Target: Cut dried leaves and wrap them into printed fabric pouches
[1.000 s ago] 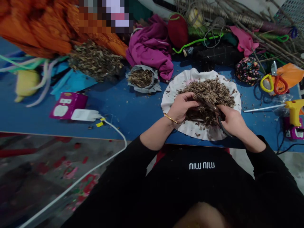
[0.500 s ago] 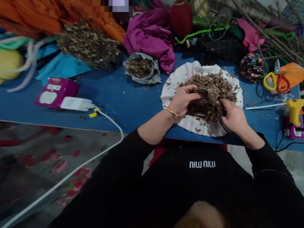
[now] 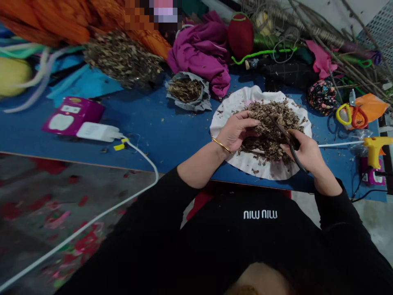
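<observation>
A heap of chopped dried leaves [image 3: 278, 110] lies on a round white cloth [image 3: 260, 171] with a wavy edge. My left hand [image 3: 235, 132], with a gold bangle at the wrist, is at the heap's left side, its thumb and fingers closed on some dried leaves. My right hand [image 3: 308, 153] grips dark scissors [image 3: 284, 132] by the handles at the heap's right side. Their blades point up and left over the leaves, and the fingers partly cover the handles.
Beside the cloth are a crumpled grey wrapper [image 3: 204, 98] of dried leaves, red-and-yellow-handled scissors [image 3: 352, 107] and a yellow glue gun [image 3: 373, 151]. At the left, a purple box [image 3: 73, 116] touches a white plug [image 3: 98, 131] with its cable. Fabrics and twigs line the back.
The scissors have swung more upright and their blades now look apart from my left fingers. My right hand has shifted slightly right. The whole view has turned a little.
</observation>
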A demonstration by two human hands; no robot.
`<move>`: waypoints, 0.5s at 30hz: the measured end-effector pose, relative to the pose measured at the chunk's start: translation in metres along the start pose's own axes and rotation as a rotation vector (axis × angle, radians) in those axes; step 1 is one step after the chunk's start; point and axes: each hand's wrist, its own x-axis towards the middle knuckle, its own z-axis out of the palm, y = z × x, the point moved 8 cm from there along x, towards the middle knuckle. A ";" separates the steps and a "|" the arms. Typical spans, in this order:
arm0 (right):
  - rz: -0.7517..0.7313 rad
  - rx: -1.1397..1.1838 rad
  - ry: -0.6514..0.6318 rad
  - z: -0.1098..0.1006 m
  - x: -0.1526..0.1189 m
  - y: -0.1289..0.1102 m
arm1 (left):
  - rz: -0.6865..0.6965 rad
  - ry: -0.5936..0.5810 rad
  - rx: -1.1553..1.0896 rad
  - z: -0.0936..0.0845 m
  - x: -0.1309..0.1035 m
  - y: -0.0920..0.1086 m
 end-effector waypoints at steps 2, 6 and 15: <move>-0.036 -0.026 0.022 -0.002 -0.001 -0.003 | 0.011 0.011 -0.006 -0.001 0.000 0.000; -0.061 -0.171 0.091 -0.008 -0.005 -0.012 | 0.040 0.044 -0.012 -0.005 0.002 0.001; -0.035 -0.381 0.163 -0.018 -0.009 -0.015 | 0.043 0.102 -0.050 -0.011 0.004 0.002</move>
